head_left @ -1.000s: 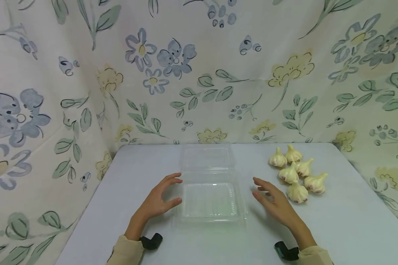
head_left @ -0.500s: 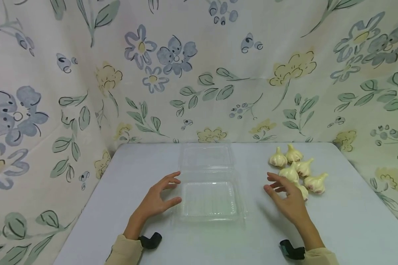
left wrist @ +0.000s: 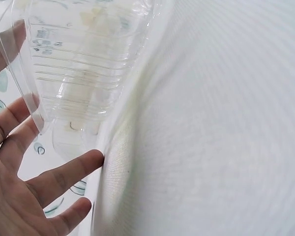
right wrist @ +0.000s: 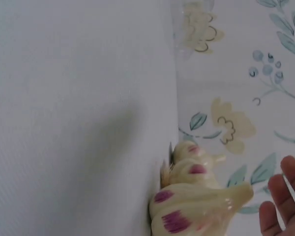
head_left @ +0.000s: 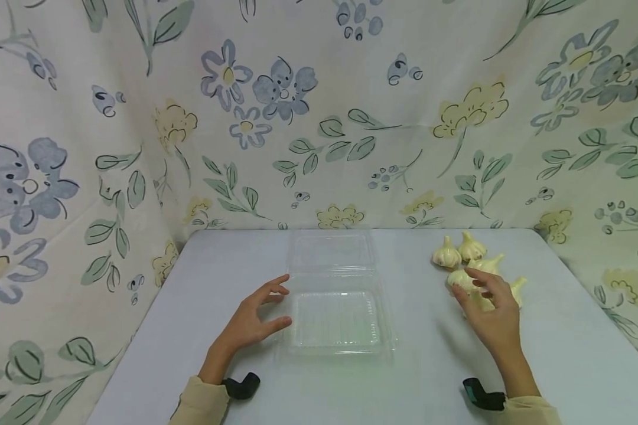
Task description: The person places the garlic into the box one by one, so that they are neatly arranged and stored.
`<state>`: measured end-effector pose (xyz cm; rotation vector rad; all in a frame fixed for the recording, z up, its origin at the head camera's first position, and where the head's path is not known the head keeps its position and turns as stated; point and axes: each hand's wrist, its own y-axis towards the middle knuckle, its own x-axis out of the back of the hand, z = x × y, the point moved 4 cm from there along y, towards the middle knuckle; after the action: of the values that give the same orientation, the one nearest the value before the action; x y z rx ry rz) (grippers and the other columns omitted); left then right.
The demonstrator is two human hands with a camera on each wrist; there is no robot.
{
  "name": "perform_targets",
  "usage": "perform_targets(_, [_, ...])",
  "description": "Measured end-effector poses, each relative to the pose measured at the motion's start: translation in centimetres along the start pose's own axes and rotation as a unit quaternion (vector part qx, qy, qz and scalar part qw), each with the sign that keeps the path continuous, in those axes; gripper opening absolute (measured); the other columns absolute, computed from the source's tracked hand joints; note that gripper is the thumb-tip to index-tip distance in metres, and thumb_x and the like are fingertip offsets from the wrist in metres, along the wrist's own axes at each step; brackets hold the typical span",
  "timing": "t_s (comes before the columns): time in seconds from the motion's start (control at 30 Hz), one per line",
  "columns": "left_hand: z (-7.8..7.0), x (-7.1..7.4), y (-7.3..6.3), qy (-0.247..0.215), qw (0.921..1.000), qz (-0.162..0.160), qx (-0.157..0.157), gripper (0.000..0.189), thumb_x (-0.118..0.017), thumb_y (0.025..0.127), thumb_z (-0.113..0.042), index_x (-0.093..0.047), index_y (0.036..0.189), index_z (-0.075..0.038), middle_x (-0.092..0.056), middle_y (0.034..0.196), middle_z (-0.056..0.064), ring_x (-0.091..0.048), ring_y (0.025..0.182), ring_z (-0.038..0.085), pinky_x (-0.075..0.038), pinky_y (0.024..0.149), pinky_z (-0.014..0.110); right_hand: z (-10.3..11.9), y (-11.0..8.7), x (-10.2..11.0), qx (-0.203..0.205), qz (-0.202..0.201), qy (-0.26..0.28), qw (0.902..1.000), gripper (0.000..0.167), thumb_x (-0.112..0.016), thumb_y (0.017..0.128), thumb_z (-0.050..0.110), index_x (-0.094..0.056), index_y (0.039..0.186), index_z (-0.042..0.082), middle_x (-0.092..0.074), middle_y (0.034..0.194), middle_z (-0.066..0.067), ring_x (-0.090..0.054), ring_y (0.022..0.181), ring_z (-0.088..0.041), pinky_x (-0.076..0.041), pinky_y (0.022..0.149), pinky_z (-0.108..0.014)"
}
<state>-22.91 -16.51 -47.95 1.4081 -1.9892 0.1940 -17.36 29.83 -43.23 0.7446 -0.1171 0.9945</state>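
Note:
A clear plastic clamshell container (head_left: 335, 321) lies opened out on the white table, its lid (head_left: 332, 252) folded back to the far side. My left hand (head_left: 252, 319) is at the container's left edge, fingers apart and loosely bent; in the left wrist view the fingers (left wrist: 64, 177) are beside the clear wall (left wrist: 83, 64). Whether they touch it is hard to tell. Over the front of a cluster of garlic bulbs (head_left: 446, 255) hovers my right hand (head_left: 494, 316), thumb and fingers apart, partly covering some bulbs. In the right wrist view its fingers (right wrist: 285, 196) are apart from the nearest garlic bulb (right wrist: 196, 211).
A floral curtain (head_left: 319, 118) hangs behind and along both sides of the white table (head_left: 414, 378). Black wrist devices (head_left: 241, 386) sit at both cuffs.
My right hand has moved rightward from beside the container to over the near garlic bulbs. The left hand has stayed at the container's left edge.

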Motion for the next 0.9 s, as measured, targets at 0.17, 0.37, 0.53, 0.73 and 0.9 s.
perform_targets(0.17, [-0.2, 0.1, -0.1, -0.002, 1.0000, -0.002, 0.004, 0.077, -0.083, 0.085, -0.031, -0.043, 0.151, -0.039, -0.064, 0.135, -0.001, -0.067, 0.123, 0.027, -0.042, 0.106, 0.068, -1.3, 0.3, 0.8, -0.044, 0.054, -0.055, 0.9961, 0.053, -0.081, 0.088, 0.022, -0.062, 0.135, 0.005, -0.060, 0.127, -0.009, -0.038, 0.106, 0.010, -0.037, 0.082, -0.029])
perform_targets(0.37, [-0.1, 0.1, -0.2, -0.002, 0.9999, -0.001, 0.014, 0.082, -0.084, 0.085, -0.031, -0.039, 0.153, -0.042, -0.064, 0.133, -0.001, -0.066, 0.124, 0.026, -0.041, 0.108, 0.068, -2.4, 0.4, 1.6, -0.040, 0.121, -0.085, 0.9882, 0.060, -0.078, 0.091, 0.029, -0.057, 0.141, 0.003, -0.056, 0.136, -0.022, -0.041, 0.116, -0.015, -0.038, 0.081, -0.027])
perform_targets(0.53, [0.0, 0.0, -0.3, -0.005, 0.9998, -0.002, 0.018, 0.083, -0.085, 0.084, -0.031, -0.040, 0.153, -0.043, -0.065, 0.133, 0.001, -0.066, 0.124, 0.025, -0.040, 0.110, 0.067, -3.1, 0.5, 2.1, -0.031, 0.150, -0.094, 0.9838, 0.062, -0.078, 0.091, 0.029, -0.056, 0.141, 0.001, -0.057, 0.136, -0.026, -0.046, 0.117, -0.036, -0.042, 0.084, -0.029])
perform_targets(0.73, [-0.1, 0.0, -0.2, -0.006, 0.9999, 0.003, 0.008, 0.082, -0.083, 0.086, -0.031, -0.038, 0.154, -0.040, -0.064, 0.134, 0.004, -0.066, 0.125, 0.027, -0.038, 0.110, 0.069, -3.9, 0.2, 2.5, -0.055, 0.176, -0.118, 0.9759, 0.063, -0.077, 0.092, 0.032, -0.055, 0.141, -0.001, -0.055, 0.140, -0.031, -0.047, 0.113, -0.040, -0.040, 0.083, -0.051])
perform_targets(0.9, [-0.2, 0.1, -0.3, -0.006, 1.0000, 0.003, 0.005, 0.081, -0.082, 0.086, -0.030, -0.038, 0.155, -0.038, -0.064, 0.135, 0.005, -0.066, 0.124, 0.029, -0.037, 0.109, 0.071, -4.4, -0.1, 2.5, -0.067, 0.189, -0.138, 0.9699, 0.064, -0.076, 0.092, 0.035, -0.056, 0.140, -0.002, -0.053, 0.143, -0.034, -0.046, 0.116, -0.045, -0.040, 0.080, -0.047])
